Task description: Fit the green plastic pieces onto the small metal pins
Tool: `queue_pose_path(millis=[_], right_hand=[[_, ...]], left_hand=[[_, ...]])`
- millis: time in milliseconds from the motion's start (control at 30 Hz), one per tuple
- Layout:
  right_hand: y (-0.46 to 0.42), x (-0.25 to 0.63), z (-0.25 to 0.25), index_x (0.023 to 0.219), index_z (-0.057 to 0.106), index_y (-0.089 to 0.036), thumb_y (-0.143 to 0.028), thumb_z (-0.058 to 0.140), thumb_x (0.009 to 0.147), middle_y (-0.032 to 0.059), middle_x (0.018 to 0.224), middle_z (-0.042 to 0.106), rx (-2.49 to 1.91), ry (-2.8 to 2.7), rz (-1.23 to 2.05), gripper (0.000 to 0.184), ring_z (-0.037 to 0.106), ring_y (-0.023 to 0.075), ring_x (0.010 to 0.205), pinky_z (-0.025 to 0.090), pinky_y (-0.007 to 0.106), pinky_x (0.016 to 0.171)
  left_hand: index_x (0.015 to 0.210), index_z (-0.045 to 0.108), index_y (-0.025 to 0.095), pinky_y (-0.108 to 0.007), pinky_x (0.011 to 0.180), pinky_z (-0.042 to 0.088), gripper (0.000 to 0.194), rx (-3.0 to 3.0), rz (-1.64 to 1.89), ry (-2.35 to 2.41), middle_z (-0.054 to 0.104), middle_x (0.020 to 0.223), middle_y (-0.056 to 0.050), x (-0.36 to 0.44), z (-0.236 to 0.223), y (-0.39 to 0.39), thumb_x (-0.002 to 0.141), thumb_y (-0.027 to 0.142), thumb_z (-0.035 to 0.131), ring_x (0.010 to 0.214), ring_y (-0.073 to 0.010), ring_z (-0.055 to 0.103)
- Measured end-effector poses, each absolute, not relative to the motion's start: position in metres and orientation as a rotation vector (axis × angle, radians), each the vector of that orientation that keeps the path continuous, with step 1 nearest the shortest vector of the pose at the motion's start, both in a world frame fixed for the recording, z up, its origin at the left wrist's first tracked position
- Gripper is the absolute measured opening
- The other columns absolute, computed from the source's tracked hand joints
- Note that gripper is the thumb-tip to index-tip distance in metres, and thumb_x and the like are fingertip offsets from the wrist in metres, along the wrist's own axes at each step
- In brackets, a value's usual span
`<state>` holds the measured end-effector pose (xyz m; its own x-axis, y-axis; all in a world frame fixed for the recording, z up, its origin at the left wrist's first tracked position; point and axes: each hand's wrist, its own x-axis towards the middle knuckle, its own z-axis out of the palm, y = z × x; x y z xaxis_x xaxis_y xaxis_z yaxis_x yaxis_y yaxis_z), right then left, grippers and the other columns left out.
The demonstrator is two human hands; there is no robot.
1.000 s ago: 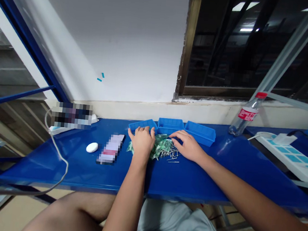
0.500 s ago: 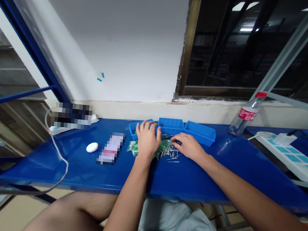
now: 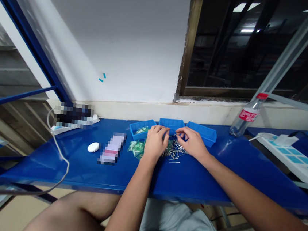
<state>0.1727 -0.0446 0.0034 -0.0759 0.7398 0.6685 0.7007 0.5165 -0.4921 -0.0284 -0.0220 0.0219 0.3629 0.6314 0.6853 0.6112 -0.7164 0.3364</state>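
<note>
My left hand (image 3: 156,142) rests knuckles up on a heap of small green circuit boards (image 3: 137,147) on the blue table (image 3: 191,182), its fingers curled over something I cannot make out. My right hand (image 3: 192,142) hovers just right of it over a scatter of thin metal pins (image 3: 176,155), with fingertips pinched together near the left hand's. Three blue plastic bins stand in a row behind the hands: the left bin (image 3: 141,128) holds green boards, the middle bin (image 3: 171,124) and right bin (image 3: 205,132) show no contents from here.
A white oval object (image 3: 93,147) and a blurred flat item (image 3: 111,148) lie left of the heap. A white power strip (image 3: 290,156) sits at the right, a plastic bottle (image 3: 244,116) by the window sill. A cable (image 3: 59,153) loops off the table's left edge.
My left hand slid right off the left bin and the green boards, uncovering them. My right hand lifted off the pins and drew in toward the left hand, fingers pinching.
</note>
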Motion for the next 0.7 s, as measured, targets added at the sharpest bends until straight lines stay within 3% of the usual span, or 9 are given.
queue_pose_path(millis=[100,233,400,567,700], right_hand=[[-0.046,0.168,0.004,0.105,0.069,-0.021,-0.020,0.068,0.087,0.0058,0.095,0.075,-1.127,-1.592,0.287,0.018,0.071,0.0204,0.079,0.060,0.036,0.074],[-0.048,0.163,0.004,0.099,0.070,-0.021,-0.030,0.073,0.088,0.0061,0.098,0.074,-0.974,-1.480,0.538,0.014,0.075,0.0213,0.089,0.063,0.038,0.085],[-0.053,0.158,0.010,0.093,0.074,-0.023,-0.038,0.075,0.090,0.0078,0.103,0.072,-0.938,-1.506,0.467,0.016,0.071,0.0231,0.096,0.062,0.038,0.082],[-0.056,0.155,0.012,0.095,0.076,-0.023,-0.039,0.075,0.091,0.0078,0.101,0.073,-0.961,-1.586,0.423,0.017,0.071,0.0226,0.090,0.061,0.036,0.076],[-0.056,0.154,0.010,0.094,0.077,-0.023,-0.040,0.073,0.091,0.0070,0.100,0.078,-1.015,-1.610,0.466,0.017,0.073,0.0234,0.091,0.061,0.038,0.081]], left_hand=[[0.125,0.072,0.020,-0.044,0.103,0.051,0.028,2.541,1.260,1.159,0.077,0.115,-0.009,-0.028,0.022,-0.023,0.103,0.026,0.055,0.110,-0.0280,0.068],[0.134,0.069,0.021,-0.041,0.100,0.056,0.035,2.395,1.168,1.062,0.080,0.117,-0.009,-0.025,0.024,-0.026,0.104,0.028,0.054,0.106,-0.0271,0.074],[0.124,0.076,0.023,-0.038,0.107,0.055,0.030,2.155,1.244,0.951,0.078,0.125,-0.006,-0.022,0.030,-0.031,0.103,0.030,0.056,0.118,-0.0250,0.073],[0.112,0.078,0.021,-0.038,0.098,0.060,0.022,1.920,1.307,0.883,0.081,0.114,-0.008,-0.021,0.029,-0.027,0.098,0.030,0.064,0.104,-0.0240,0.077],[0.132,0.065,0.021,-0.039,0.099,0.060,0.036,1.766,1.328,0.775,0.081,0.111,-0.009,-0.023,0.021,-0.019,0.097,0.027,0.067,0.106,-0.0231,0.077]])
